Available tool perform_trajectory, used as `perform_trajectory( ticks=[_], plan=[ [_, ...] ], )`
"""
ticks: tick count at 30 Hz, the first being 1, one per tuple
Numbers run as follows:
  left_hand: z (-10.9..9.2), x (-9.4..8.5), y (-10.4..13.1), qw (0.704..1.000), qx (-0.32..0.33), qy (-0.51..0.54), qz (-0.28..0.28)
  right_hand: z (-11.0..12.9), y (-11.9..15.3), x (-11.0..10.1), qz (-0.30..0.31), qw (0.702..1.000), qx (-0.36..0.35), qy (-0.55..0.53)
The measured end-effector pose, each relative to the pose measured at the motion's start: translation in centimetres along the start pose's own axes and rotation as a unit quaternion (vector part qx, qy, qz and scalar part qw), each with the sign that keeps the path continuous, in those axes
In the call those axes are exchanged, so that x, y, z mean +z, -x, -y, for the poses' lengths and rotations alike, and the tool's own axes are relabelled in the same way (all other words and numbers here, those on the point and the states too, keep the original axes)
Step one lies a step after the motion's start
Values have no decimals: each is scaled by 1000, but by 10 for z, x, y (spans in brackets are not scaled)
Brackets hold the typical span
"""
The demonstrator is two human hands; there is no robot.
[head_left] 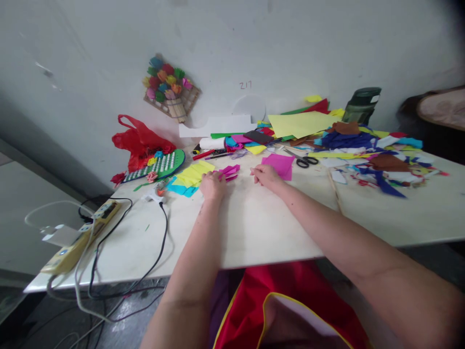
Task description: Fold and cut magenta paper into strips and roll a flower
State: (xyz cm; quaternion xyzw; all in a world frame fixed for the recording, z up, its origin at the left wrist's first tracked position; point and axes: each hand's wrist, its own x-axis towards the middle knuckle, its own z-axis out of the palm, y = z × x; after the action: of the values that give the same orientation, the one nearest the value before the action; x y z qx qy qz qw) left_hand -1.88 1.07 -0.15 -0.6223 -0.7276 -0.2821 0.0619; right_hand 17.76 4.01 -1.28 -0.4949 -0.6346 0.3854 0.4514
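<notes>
My left hand (pixel 213 186) is closed on a folded magenta paper (pixel 231 171), which sticks out to the right of the fingers. Under and behind that hand lie yellow paper sheets (pixel 194 172) and a blue sheet (pixel 184 189). My right hand (pixel 267 176) rests low over the table with thumb and fingers pinched together; whatever may be between them is too small to make out. Just behind it lies a flat magenta paper square (pixel 282 165), partly covered by the hand. Black-handled scissors (pixel 304 160) lie to the right of the square.
Paper scraps (pixel 378 155) pile up at the right, before a dark bottle (pixel 361 105). A thin stick (pixel 334 191) lies nearer. At the left are a glue gun (pixel 155 195) with its cord, a power strip (pixel 83 237), a green decorated board (pixel 170 164) and a red bag (pixel 140 140).
</notes>
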Motion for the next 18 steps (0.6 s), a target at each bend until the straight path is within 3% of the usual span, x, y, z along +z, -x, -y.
perform_trajectory(
  ticks=[3, 8, 14, 18],
  plan=[
    [13, -9, -4, 990, -89, 42, -98, -1, -1, -1, -3, 1000, -10, 5],
    [30, -17, -11, 977, -168, 96, -90, -6, -4, 0, -3, 999, -29, 34],
    [23, -13, -9, 994, -55, 87, -44, -9, -5, 0, 1, 998, -33, 57],
    [21, -7, -7, 998, -18, 64, 16, -7, -3, 0, 3, 998, -36, 58]
  ],
)
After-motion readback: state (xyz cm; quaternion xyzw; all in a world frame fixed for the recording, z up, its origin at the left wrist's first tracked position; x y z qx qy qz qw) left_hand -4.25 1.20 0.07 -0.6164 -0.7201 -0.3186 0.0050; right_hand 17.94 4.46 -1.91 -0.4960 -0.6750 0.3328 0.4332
